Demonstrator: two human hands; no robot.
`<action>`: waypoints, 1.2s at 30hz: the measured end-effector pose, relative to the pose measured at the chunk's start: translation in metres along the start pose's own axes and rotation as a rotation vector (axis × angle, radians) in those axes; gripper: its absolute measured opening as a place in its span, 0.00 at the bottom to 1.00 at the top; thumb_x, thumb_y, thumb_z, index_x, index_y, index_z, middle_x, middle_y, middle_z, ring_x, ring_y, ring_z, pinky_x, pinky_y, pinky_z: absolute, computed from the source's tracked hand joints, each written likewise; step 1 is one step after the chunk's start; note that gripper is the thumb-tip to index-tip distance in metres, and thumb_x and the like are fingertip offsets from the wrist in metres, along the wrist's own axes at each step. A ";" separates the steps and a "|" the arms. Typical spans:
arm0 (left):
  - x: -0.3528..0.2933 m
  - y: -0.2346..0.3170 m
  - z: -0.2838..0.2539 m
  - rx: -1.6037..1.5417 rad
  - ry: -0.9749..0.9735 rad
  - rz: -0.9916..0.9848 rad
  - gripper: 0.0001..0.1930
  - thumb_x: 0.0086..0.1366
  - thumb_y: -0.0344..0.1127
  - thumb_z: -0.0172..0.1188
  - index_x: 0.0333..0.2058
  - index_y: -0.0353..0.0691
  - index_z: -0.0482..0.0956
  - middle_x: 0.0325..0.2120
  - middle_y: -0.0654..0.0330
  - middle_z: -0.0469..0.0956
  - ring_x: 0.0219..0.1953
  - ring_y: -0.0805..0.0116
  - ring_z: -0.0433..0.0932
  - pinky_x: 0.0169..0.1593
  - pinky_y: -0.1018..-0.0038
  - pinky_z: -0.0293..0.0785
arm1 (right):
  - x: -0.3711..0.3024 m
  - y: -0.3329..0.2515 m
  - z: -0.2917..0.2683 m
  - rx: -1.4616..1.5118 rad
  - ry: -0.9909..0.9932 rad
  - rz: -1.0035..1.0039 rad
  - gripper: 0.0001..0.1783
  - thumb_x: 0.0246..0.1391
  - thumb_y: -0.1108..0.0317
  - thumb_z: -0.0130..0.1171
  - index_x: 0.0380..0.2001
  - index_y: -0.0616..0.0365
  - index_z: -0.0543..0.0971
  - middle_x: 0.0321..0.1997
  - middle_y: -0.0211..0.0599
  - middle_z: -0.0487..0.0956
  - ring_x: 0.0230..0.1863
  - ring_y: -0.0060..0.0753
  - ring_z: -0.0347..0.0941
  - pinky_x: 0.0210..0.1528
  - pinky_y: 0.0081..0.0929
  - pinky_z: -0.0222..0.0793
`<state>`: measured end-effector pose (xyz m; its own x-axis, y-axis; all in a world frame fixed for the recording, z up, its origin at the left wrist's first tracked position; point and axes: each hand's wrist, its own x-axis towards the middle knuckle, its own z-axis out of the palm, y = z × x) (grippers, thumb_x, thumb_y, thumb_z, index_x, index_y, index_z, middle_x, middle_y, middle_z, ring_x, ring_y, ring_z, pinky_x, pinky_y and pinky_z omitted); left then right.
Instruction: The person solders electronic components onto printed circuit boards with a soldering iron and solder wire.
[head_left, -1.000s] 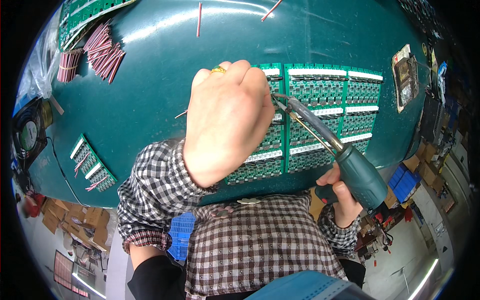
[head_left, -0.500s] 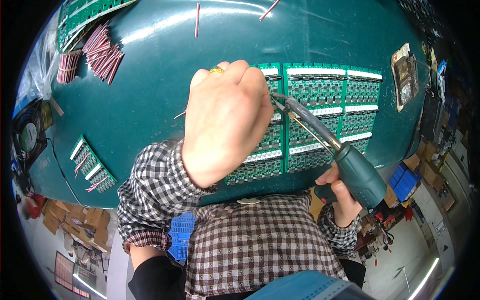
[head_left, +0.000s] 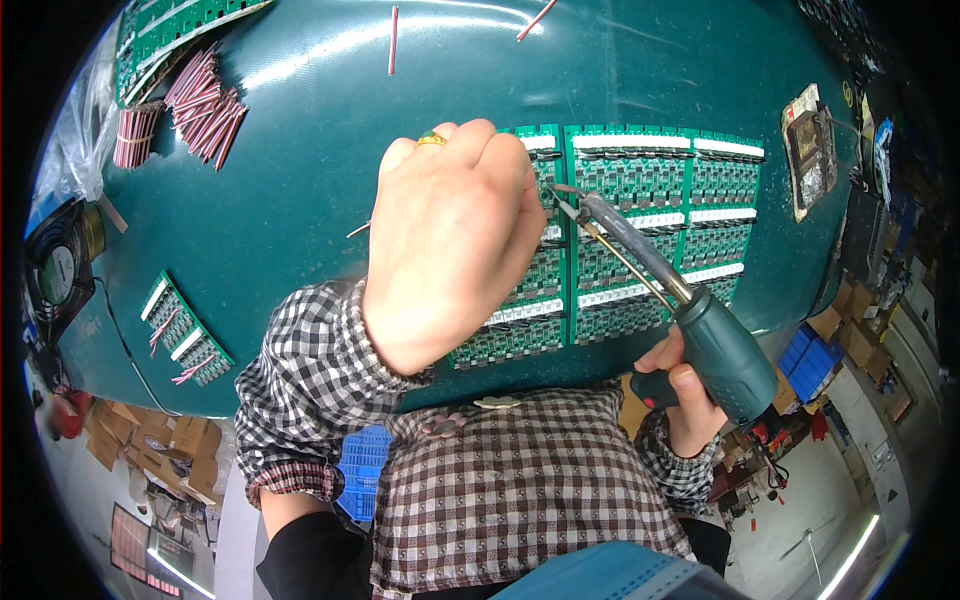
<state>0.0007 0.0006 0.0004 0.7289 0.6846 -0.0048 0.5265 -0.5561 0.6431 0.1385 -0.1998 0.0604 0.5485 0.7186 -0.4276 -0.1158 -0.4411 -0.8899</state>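
Observation:
My right hand [head_left: 692,405] is wrapped round the dark green grip of a soldering gun [head_left: 725,345] with a long metal barrel and a thin feed tube beside it. The gun's tip points up and left, close to the fingertips of my left hand. My left hand [head_left: 450,240] is closed over the left part of the green circuit boards [head_left: 630,180]; its fingertips and whatever they pinch are hidden beneath it. A short red-and-white wire end [head_left: 359,229] shows at the left edge of that hand. The boards lie in joined panels with white connector strips.
At the far left lie a bundle [head_left: 137,133] and a loose pile of red-and-white wires [head_left: 208,108], near more boards [head_left: 180,40]. A small board with wires [head_left: 186,330] lies nearer. A fan [head_left: 58,262] stands left; a worn tray [head_left: 808,152] lies right.
The soldering gun has drawn back slightly to the right and down, its tip now a little farther from my left fingers. My left hand has hardly moved.

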 end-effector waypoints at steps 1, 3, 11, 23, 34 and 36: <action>0.000 0.000 0.000 0.007 0.004 0.002 0.06 0.45 0.26 0.58 0.23 0.41 0.70 0.19 0.62 0.68 0.25 0.63 0.69 0.30 0.69 0.58 | 0.000 0.000 0.000 -0.004 0.002 -0.006 0.27 0.47 0.64 0.58 0.46 0.74 0.66 0.27 0.39 0.71 0.26 0.35 0.71 0.31 0.31 0.70; 0.000 0.000 0.000 0.007 0.007 0.003 0.06 0.45 0.26 0.58 0.23 0.41 0.70 0.19 0.62 0.68 0.25 0.63 0.69 0.30 0.69 0.58 | 0.000 0.000 0.000 -0.001 0.003 -0.009 0.28 0.47 0.63 0.59 0.46 0.73 0.66 0.27 0.39 0.71 0.26 0.35 0.71 0.31 0.30 0.70; 0.000 0.001 -0.001 0.007 -0.007 -0.004 0.06 0.46 0.26 0.58 0.23 0.41 0.70 0.19 0.62 0.68 0.25 0.63 0.69 0.31 0.69 0.59 | 0.000 0.001 -0.002 0.016 0.011 -0.003 0.30 0.47 0.60 0.59 0.47 0.73 0.66 0.30 0.42 0.73 0.29 0.38 0.74 0.31 0.31 0.73; -0.007 0.002 0.005 0.045 0.022 0.012 0.07 0.47 0.26 0.59 0.24 0.41 0.69 0.20 0.62 0.68 0.25 0.63 0.68 0.30 0.69 0.58 | -0.002 0.003 -0.002 0.053 -0.002 0.044 0.28 0.48 0.59 0.59 0.44 0.73 0.68 0.34 0.46 0.73 0.35 0.43 0.75 0.33 0.31 0.77; -0.011 0.003 0.009 0.069 0.130 0.027 0.09 0.45 0.25 0.60 0.24 0.42 0.69 0.21 0.63 0.68 0.25 0.64 0.68 0.30 0.69 0.56 | -0.003 -0.001 0.000 -0.016 -0.030 0.013 0.25 0.48 0.64 0.57 0.44 0.73 0.67 0.28 0.43 0.73 0.29 0.38 0.73 0.34 0.34 0.72; -0.010 0.002 0.012 0.068 0.131 0.028 0.09 0.45 0.25 0.60 0.24 0.42 0.69 0.21 0.63 0.68 0.25 0.64 0.68 0.30 0.69 0.56 | -0.002 0.002 -0.001 -0.027 -0.029 0.018 0.24 0.48 0.64 0.57 0.44 0.73 0.68 0.28 0.43 0.73 0.29 0.38 0.73 0.34 0.34 0.72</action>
<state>-0.0004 -0.0133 -0.0079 0.6829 0.7213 0.1152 0.5385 -0.6037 0.5879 0.1378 -0.2027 0.0594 0.5225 0.7253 -0.4484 -0.1025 -0.4686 -0.8774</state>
